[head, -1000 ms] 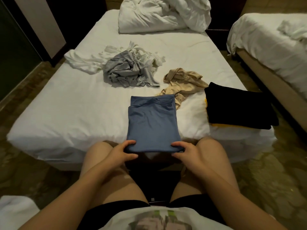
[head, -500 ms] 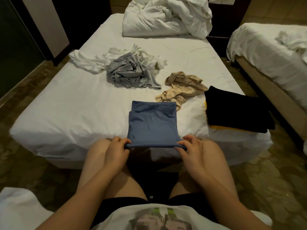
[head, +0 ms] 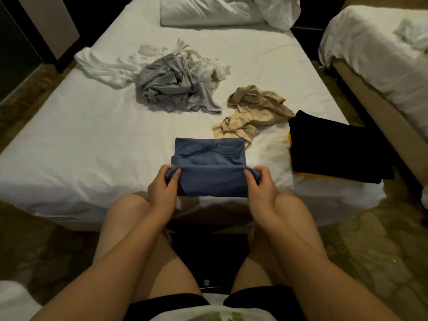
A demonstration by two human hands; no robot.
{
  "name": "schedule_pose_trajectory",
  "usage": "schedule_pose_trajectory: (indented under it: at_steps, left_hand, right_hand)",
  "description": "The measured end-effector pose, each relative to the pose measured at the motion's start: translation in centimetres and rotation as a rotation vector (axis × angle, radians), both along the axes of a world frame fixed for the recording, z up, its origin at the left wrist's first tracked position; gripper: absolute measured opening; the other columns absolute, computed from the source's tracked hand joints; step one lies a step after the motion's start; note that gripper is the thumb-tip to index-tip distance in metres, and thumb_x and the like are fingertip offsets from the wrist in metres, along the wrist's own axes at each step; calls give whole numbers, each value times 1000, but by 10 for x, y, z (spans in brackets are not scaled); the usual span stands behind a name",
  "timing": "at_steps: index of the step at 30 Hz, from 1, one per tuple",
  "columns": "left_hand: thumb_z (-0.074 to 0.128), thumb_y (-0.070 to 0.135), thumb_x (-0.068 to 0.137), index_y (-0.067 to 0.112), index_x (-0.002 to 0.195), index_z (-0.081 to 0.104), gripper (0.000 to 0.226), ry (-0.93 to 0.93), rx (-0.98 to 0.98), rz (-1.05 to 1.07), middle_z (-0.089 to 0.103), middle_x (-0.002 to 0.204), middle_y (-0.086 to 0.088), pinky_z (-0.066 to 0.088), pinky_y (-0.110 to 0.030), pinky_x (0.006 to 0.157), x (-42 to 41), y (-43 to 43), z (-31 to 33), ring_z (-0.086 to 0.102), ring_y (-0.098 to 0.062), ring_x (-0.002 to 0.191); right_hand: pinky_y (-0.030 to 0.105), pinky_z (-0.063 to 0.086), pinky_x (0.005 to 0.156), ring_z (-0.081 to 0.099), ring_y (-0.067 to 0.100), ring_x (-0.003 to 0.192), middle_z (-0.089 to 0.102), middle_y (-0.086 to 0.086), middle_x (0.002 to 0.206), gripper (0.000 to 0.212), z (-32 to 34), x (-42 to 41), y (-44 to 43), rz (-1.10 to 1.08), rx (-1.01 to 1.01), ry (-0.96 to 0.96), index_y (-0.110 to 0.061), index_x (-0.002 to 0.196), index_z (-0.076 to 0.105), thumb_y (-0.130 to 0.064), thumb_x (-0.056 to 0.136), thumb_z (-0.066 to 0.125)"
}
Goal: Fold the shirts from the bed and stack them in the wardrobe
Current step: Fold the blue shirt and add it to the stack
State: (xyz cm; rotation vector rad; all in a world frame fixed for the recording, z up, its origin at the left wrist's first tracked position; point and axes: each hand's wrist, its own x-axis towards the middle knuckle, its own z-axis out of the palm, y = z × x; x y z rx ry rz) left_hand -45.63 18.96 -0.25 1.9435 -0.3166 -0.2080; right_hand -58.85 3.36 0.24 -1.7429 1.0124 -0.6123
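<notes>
Head view: blue shirt (head: 213,184) at near edge of bed (head: 92,147), collar end pointing away; raised fold running L-R; left grip (head: 162,191) & right grip (head: 260,188) each pinching a corner

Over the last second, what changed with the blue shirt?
The left hand and right hand, gripping the blue shirt by its near edge, lifted that edge off the bed and carried it away toward the collar, starting a fold. Both kept their grip. The grey shirt, beige shirt and black stack stayed put.
</notes>
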Motion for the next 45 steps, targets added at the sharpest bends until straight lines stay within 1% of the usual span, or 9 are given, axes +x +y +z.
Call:
schedule_pose_trajectory:
  at_steps: [6,11,22,26,30,34,40,43,45]
  left_hand:
    - [44,35,97,10,103,57,28,-62,190,101,63,98,-13,33,-27,68,55,-50,-1,53,-26,84]
    - [39,45,96,12,110,58,41,-25,400,34,64,111,-14,46,-35,82,104,-80,-28,58,-32,99]
    - [37,46,97,8,110,52,43,-53,486,77,63,110,-16,39,-35,75,125,-103,-56,57,-35,98]
    - [40,41,93,5,120,51,47,-449,381,102,54,121,-18,40,-44,92,95,-98,-33,49,-34,111]
    - [40,29,90,9,116,63,40,-725,519,-228,62,124,-11,34,-51,101,56,-103,-62,49,-27,123]
    - [38,39,88,17,127,58,49,-653,738,-371,56,133,-7,24,-49,105,74,-96,-87,47,-29,128]
    - [22,68,78,38,141,36,71,-323,754,-290,18,155,-17,19,-48,111,105,-81,-76,21,-38,140]
    - [31,70,79,38,141,37,70,-186,611,-280,38,139,-25,32,-40,104,97,-70,-63,39,-40,124]
    - [48,60,85,39,141,34,61,-48,527,-290,46,129,-20,37,-34,97,86,-62,-57,46,-37,116]
  right_hand:
    - [27,41,76,53,15,86,56,-5,90,22,-9,72,-49,-113,-27,93,-18,99,53,-39,92,54]
    - [34,45,78,55,20,85,59,2,91,26,-33,109,-88,-85,-51,217,-15,95,55,-40,90,57]
    - [31,41,76,58,25,97,63,7,106,35,-56,129,-106,-98,-103,321,-15,109,55,-45,92,52]
    - [41,29,102,40,27,124,48,11,135,52,-46,123,-74,-149,-416,277,-14,135,44,-41,90,49]
    - [44,14,106,39,25,130,50,6,139,53,-69,123,-35,216,-758,404,-21,135,49,-38,85,40]
    - [47,8,110,35,24,137,40,-2,148,63,-88,118,-57,371,-768,639,-28,141,41,-56,86,31]
    - [44,8,115,9,27,145,6,4,159,83,-77,110,-85,335,-576,735,-36,148,15,-74,74,12]
    - [37,19,113,18,31,141,8,12,157,72,-69,97,-80,253,-421,624,-39,147,18,-69,84,36]
    - [35,29,107,33,32,131,27,15,148,66,-66,88,-69,192,-319,549,-37,145,27,-57,87,49]
